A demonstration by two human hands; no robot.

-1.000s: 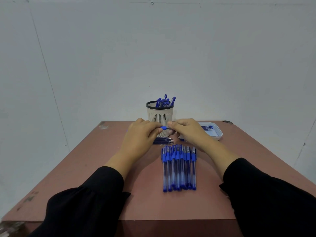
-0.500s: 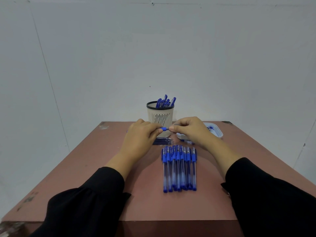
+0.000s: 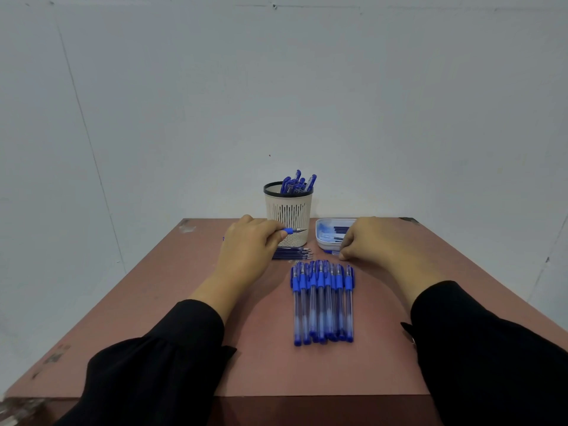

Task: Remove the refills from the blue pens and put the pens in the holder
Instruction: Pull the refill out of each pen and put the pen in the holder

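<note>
Blue-gripped, the pen [image 3: 292, 231] pinched in your left hand [image 3: 250, 250] lies level just before the holder [image 3: 289, 210], tip pointing right toward your curled right hand [image 3: 373, 241], whose grasp I cannot tell.

Soft, even, rather cool light fills the scene, with no glare. Faint shadows sit under the forearms on the table [image 3: 153, 302]. The row of pens [image 3: 322, 302] looks slightly smeared (motion blur, mostly). Wide-angle bending curves the wall seams near the edges.
</note>
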